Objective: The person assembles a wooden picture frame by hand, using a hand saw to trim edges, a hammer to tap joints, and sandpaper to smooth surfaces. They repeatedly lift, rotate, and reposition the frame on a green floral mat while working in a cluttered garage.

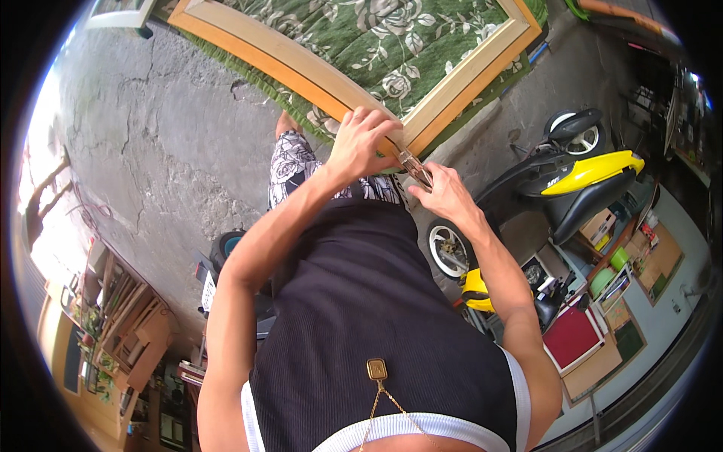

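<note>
Fitting or adjusting at the near corner of the frame point(256, 54) is judged to be the step in hand. The frame is laid on a green floral quilt point(399, 45), with that corner set close to the person's waist. The left hand point(360, 145) is placed at the corner: its fingers are bent and slightly parted, with the thumb below; whether anything is pinched there cannot be told. By the right hand point(446, 192) a metal tool point(413, 167) is held — the fingers are wrapped around its near end, and its far end is directed at the corner, where contact cannot be confirmed. The type of tool cannot be established. For the next move, a steady corner is considered necessary: the frame should be braced by the left hand, and the tool should be lined up before force is applied. Finger clearance should be checked — a slip could mark the frame
</note>
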{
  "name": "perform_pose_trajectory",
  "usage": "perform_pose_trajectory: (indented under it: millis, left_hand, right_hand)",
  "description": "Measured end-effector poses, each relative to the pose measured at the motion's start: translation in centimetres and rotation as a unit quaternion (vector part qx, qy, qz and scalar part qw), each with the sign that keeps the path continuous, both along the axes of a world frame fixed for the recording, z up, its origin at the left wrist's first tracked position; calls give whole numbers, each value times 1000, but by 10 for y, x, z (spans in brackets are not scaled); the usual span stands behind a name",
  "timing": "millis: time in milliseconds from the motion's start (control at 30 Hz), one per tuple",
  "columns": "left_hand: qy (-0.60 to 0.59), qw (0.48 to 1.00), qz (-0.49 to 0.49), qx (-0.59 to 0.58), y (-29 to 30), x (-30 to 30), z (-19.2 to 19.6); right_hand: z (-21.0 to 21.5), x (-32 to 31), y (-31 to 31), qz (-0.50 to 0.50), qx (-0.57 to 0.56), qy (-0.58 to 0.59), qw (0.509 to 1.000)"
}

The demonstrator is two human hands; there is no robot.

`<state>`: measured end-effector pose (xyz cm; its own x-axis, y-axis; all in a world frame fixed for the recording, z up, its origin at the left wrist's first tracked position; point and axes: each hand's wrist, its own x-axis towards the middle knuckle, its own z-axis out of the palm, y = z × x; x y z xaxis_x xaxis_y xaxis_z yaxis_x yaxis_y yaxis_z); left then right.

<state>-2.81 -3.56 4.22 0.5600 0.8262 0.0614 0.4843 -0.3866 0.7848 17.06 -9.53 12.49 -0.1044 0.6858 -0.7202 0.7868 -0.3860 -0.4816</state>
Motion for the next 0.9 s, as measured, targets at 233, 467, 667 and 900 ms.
perform_pose_trajectory:
  millis: [233,467,667,900]
  left_hand:
    - [-27,995,-94,5,14,3,-27]
    - [-36,995,-91,4,15,4,-29]
    - [-2,993,-112,33,12,4,-32]
    - [-34,995,-91,18,12,5,-22]
  right_hand:
    - [-17,4,-1,53,2,-44,998]
    - [-21,-3,1,59,-28,-87,994]
    - [-63,7,-22,78,87,-92,989]
    - [-13,5,-13,54,24,-12,998]
